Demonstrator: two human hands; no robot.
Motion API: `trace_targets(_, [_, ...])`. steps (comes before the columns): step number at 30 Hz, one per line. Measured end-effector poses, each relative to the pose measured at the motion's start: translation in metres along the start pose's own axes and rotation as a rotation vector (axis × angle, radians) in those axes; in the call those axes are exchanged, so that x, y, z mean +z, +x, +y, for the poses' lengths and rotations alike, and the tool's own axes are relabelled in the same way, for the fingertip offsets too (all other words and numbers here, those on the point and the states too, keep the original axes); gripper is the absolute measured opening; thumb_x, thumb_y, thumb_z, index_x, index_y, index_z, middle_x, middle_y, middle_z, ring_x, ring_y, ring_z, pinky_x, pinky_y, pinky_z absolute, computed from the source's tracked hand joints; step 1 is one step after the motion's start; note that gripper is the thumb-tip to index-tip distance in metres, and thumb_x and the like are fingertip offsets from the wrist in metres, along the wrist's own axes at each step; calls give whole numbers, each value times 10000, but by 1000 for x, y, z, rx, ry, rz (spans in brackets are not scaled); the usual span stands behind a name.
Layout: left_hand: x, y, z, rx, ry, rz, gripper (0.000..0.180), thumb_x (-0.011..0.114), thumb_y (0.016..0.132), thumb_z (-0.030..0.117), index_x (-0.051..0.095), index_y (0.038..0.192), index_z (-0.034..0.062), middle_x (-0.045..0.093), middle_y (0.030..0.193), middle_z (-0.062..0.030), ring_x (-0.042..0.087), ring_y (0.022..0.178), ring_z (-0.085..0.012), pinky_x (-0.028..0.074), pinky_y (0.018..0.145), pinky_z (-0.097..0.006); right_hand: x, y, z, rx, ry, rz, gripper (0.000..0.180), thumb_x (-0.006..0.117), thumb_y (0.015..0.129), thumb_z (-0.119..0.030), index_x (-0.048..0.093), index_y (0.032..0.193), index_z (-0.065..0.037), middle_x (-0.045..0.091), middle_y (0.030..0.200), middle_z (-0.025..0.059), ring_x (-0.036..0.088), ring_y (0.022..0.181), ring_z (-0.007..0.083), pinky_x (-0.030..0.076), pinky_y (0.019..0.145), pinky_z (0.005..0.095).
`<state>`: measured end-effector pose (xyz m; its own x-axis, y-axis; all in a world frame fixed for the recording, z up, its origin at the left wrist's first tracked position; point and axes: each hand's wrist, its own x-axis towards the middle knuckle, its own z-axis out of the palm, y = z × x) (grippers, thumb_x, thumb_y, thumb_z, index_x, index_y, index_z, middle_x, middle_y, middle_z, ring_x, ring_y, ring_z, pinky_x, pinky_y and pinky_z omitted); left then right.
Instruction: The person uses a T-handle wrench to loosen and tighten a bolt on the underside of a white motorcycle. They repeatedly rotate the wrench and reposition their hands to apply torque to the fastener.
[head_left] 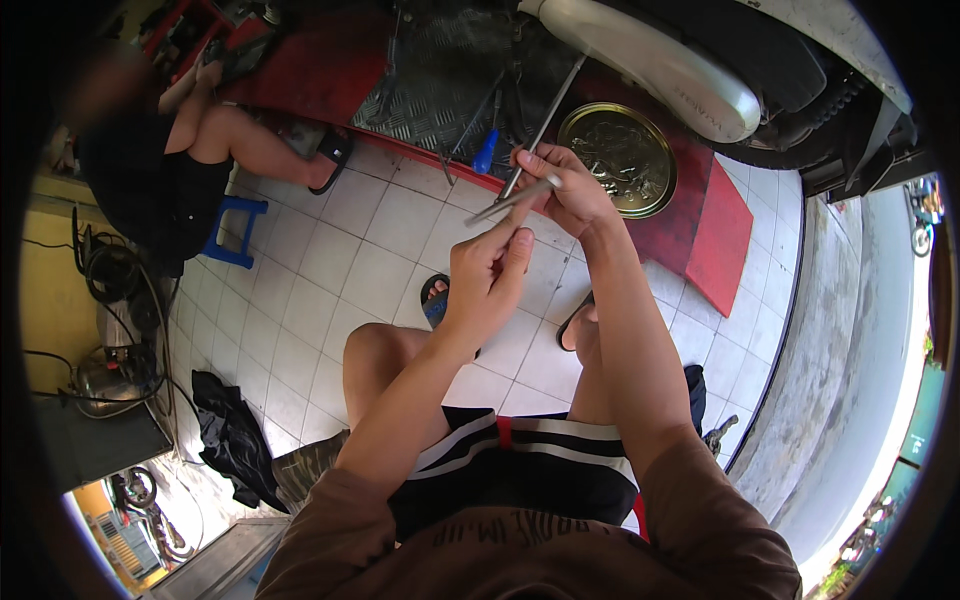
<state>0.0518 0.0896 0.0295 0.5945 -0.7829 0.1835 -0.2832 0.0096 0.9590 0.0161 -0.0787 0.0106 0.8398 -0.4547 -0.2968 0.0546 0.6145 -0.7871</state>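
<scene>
One rod [558,98] is clamped in the fingers of the right hand [575,195], slanting away toward the silver exhaust [690,85]. From where I sit, a short bar [510,203] crosses near its lower end, blurred; I can't tell whether the two are joined. On the left hand [485,280] I see the index finger stretched out to the bar, thumb apart from it and the other fingers curled; whether it touches or grips anything, I can't tell. Just beyond the right hand, a round gold tray [664,165] of metal parts rests on the red platform [718,245], with a blue handle [486,152] to the left of the rod. Farther left, I make out a co-worker [130,170] seated on a blue stool [235,232] on the tiled floor [320,240].
</scene>
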Motion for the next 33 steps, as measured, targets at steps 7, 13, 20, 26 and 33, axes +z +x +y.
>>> trace_targets(7, [-2, -22, -2, -311, -147, -102, 598, 500, 988, 139, 257, 1515, -6, 413, 651, 32, 382, 607, -51, 313, 548, -204, -6, 11, 4, -74, 52, -117, 204, 615, 968, -203, 581, 897, -15, 490, 656, -12, 380, 559, 70, 330, 539, 221])
trace_targets(13, [-4, -14, -4, -359, -334, 109, 490, 589, 956, 157, 463, 1392, -26, 418, 599, 35, 353, 553, -28, 281, 494, -224, -2, 7, -1, -88, 31, -119, 198, 571, 991, -199, 565, 897, -25, 460, 634, -16, 366, 558, 66, 319, 539, 225])
trace_targets(20, [-1, -16, 36, -137, -243, -78, 656, 563, 947, 71, 244, 1516, 4, 458, 680, 40, 370, 597, -6, 291, 525, -185, -8, 10, 3, -109, 108, -103, 192, 617, 966, -181, 581, 886, -10, 494, 664, -4, 384, 567, 65, 346, 536, 227])
trace_targets(26, [-6, -14, 7, -308, -76, -156, 693, 610, 930, 115, 231, 1483, -58, 503, 601, -12, 428, 531, -38, 347, 486, -213, -14, 11, 2, -129, 70, -115, 172, 610, 968, -170, 575, 896, -17, 495, 676, -5, 386, 574, 59, 322, 526, 227])
trace_targets(33, [-8, -10, 19, -47, 50, -49, 761, 551, 913, -4, 117, 1538, 5, 547, 670, -11, 424, 549, -26, 335, 519, -180, -12, 14, 6, -152, 65, -61, 193, 605, 974, -186, 572, 883, -20, 484, 668, -8, 376, 565, 71, 321, 521, 233])
